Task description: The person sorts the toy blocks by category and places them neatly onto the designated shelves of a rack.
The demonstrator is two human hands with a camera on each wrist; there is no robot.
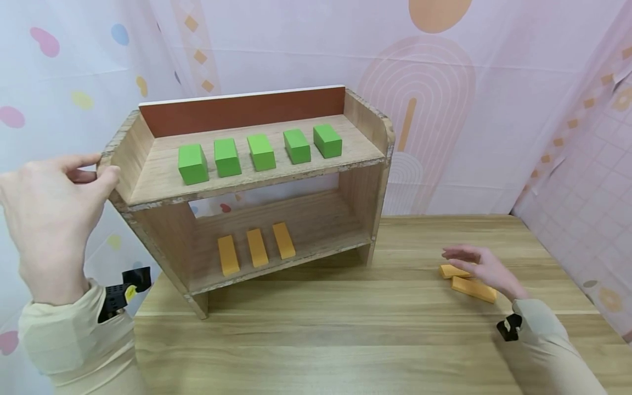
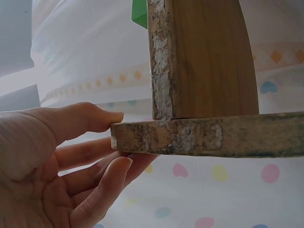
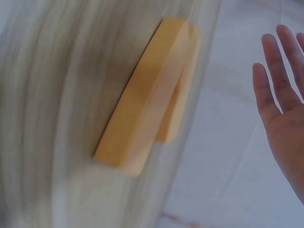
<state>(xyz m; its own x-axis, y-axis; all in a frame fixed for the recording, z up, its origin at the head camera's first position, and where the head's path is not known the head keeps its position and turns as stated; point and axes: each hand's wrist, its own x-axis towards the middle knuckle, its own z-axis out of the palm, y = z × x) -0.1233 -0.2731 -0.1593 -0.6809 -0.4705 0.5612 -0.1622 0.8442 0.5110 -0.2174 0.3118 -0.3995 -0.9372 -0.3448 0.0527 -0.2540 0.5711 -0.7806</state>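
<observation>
My left hand pinches the front edge of the left side panel of a small two-tier wooden shelf, thumb on one face and fingers on the other. In the left wrist view, the panel's rough, worn edge sits between thumb and fingers. My right hand hovers with fingers extended over two orange blocks lying on the table at the right. In the right wrist view, these long blocks lie close together, and the hand holds nothing.
Several green blocks stand in a row on the upper tier. Three orange blocks lie side by side on the lower tier. The shelf stands at an angle on a wood-grain table, with patterned curtains behind and at both sides.
</observation>
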